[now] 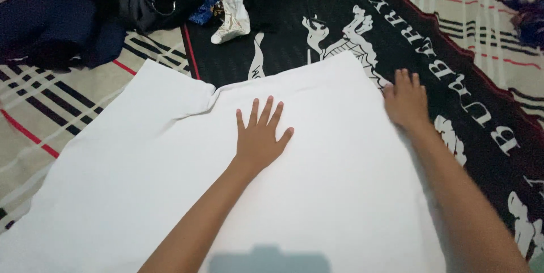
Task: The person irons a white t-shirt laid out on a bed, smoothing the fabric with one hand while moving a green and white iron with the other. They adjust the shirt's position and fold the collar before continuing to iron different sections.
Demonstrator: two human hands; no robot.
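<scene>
Underneath everything lies a black blanket [396,29] with white figures and lettering, and beside it a cream checked sheet [51,114] crossed by dark and red lines. Spread over both is a white cloth [170,182], lying flat and reaching from the lower left up to the middle of the view; its top left corner is a little rumpled where a fold runs in.

My left hand [259,137] rests palm down on the cloth, near its upper middle, fingers spread apart and straight, gripping nothing. My right hand [406,102] lies at the cloth's right edge, just where the white meets the blanket. Its fingers are close together and pressed flat on that edge; I cannot tell whether they pinch the cloth or only lie on it.

Farther up, well apart from both hands, sits a heap of dark clothes [113,6], with a small crumpled white piece [231,20] beside a scrap of blue. More bunched fabric [524,9] lies at the far right on a striped cover.
</scene>
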